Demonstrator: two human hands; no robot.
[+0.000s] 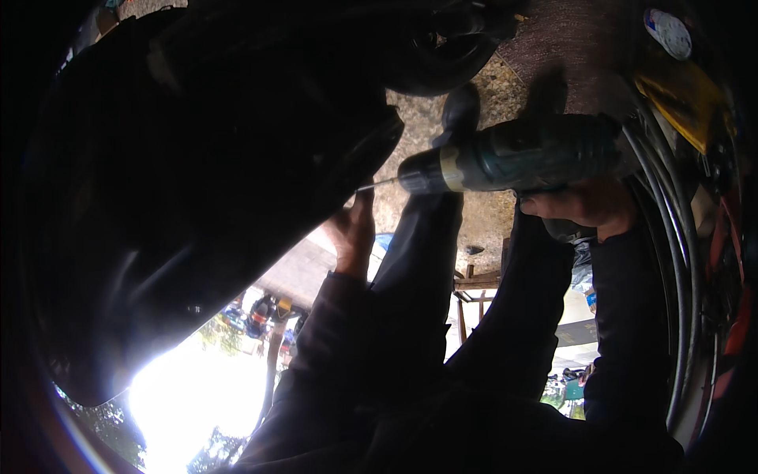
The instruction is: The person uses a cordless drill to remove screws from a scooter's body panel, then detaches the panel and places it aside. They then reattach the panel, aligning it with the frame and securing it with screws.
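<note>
A cordless drill point(513, 154), dark green and black with a pale ring behind its chuck, lies level across the view. My right hand point(584, 207) is closed round its handle. Its thin bit point(377, 185) points left and reaches the lower edge of a large, dark, glossy curved panel point(197, 174); whether the tip enters the panel is too dark to tell. At that edge, beside the bit's tip, my left hand point(351, 233) grips the panel, its fingers partly hidden behind it.
My dark-trousered legs and shoes point(462, 107) are below the drill, on speckled brown ground point(489, 213). Grey hoses or cables point(671, 213) curve down the right side, near a yellow item point(687, 99) and a whitish oval object point(668, 33). A small wooden frame point(478, 283) stands between the legs.
</note>
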